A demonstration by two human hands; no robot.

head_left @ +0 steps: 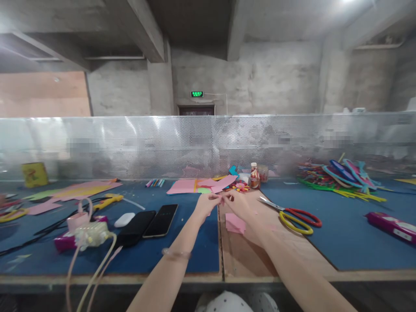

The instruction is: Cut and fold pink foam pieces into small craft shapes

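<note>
My left hand and my right hand meet at the fingertips above the seam between the blue mat and bare wood. Both are closed in a pinch. Whatever sits between the fingers is too small to make out. Beneath my right hand lies a pink paper piece on the wood. Beyond the hands are pink paper sheets and a colourful paper flower. Scissors with one red and one yellow handle rest right of my right forearm, their blades pointing toward the back left.
Left of me are a phone, a black case, a white earphone case and a power strip with cables. A bottle stands at the back. Pipe cleaners and a purple packet lie right. A perforated metal screen closes the table's back.
</note>
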